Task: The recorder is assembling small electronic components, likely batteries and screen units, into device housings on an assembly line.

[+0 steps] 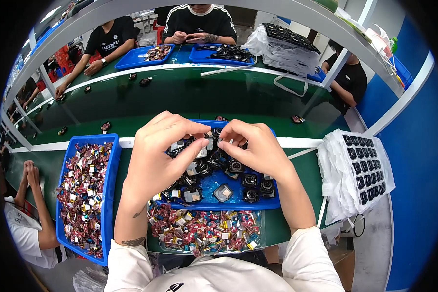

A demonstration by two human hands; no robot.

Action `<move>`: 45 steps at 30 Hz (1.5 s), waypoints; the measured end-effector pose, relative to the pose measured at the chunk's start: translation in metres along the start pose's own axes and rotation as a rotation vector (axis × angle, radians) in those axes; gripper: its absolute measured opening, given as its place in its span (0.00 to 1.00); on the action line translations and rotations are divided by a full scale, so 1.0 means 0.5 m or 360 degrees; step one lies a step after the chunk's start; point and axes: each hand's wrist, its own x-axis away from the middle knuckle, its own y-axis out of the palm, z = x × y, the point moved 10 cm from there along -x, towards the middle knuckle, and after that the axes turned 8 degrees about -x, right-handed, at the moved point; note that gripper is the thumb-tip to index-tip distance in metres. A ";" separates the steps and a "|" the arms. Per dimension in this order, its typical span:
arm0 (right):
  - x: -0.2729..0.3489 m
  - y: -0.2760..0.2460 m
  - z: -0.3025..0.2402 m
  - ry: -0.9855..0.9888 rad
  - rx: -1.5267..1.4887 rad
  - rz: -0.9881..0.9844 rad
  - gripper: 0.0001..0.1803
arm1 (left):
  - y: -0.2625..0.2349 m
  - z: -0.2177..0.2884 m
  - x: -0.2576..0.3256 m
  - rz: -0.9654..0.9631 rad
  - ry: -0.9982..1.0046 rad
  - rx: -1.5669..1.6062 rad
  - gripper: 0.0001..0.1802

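Left hand (pixel 163 141) and right hand (pixel 258 148) curled over blue tray (pixel 228 207); cannot tell whether either grips anything. Black cases (pixel 249 180) below, five o'clock from fingertips.

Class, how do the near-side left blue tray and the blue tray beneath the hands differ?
The left tray points away from the person; the middle tray lies crosswise.
The left tray holds small red, white and yellow parts; the middle tray mainly black casings.
The left tray's bottom is covered; the middle tray's partly shows.
Both are rectangular.
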 end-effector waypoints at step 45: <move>0.027 -0.041 -0.143 -0.0919 -0.0288 0.0190 0.08 | 0.128 -0.066 0.052 -0.0598 -0.0882 0.1797 0.20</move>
